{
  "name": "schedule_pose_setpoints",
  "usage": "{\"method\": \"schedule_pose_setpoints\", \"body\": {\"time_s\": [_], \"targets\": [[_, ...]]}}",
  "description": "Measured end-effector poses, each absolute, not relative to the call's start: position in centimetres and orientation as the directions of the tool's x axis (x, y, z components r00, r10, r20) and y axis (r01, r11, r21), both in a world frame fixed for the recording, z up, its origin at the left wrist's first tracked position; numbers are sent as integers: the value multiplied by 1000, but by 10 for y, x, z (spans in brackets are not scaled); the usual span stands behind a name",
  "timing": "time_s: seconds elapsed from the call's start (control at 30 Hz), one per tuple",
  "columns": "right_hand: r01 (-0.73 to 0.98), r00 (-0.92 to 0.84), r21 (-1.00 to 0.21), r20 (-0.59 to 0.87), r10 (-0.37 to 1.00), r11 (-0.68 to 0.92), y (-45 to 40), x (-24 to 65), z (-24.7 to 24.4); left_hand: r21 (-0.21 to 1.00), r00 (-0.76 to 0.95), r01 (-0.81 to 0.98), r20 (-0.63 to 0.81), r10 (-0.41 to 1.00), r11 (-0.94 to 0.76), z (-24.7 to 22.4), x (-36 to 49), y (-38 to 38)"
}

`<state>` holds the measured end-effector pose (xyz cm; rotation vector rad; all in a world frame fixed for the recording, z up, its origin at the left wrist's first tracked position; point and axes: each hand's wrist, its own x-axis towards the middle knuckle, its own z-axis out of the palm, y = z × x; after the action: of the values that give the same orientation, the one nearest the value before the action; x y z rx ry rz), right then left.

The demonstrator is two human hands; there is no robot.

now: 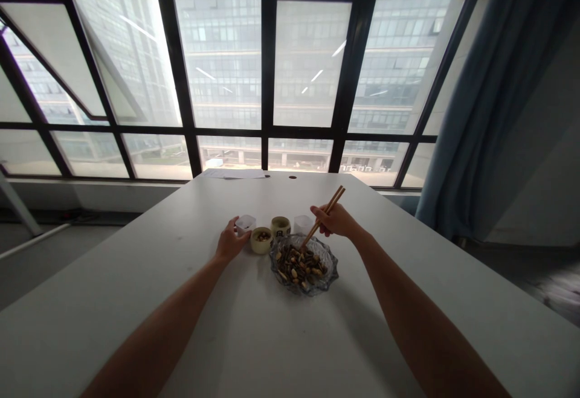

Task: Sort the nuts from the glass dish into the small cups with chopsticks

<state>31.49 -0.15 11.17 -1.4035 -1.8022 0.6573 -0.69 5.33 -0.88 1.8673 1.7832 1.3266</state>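
My right hand (335,219) is closed around a pair of wooden chopsticks (322,215). Their tips reach down into a scalloped clear glass bowl (334,270) that holds a heap of mixed nuts and seeds (302,265). With its fingers round the side, my left hand (232,242) grips a small white translucent cup (246,224), which has a few dark bits in it. Beside that cup stands a pale yellow cup (261,246) with some nuts inside. A second yellow cup (280,227) with dark markings and another white cup (302,224) stand behind the bowl.
Everything stands on a long white table (194,301). Sheets of paper (234,174) lie at its far end, near two round dark holes. Large black-framed windows (267,72) rise beyond it, and a blue curtain (480,102) hangs at the right.
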Motion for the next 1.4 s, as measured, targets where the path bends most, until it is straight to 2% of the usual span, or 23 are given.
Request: {"method": "schedule_pose_setpoints", "body": {"time_s": [0.37,1.03,1.4], "targets": [[483,-274,-810,221,936,333,0,313,110,688,-117,683,435,893,-246,-8,-6,52],[509,-258,-796,224,940,329,-2,314,110,683,-121,684,453,883,-256,-9,-5,52],[501,-182,-811,244,952,304,3,319,107,681,-116,677,474,873,-280,-10,-6,52]]}}
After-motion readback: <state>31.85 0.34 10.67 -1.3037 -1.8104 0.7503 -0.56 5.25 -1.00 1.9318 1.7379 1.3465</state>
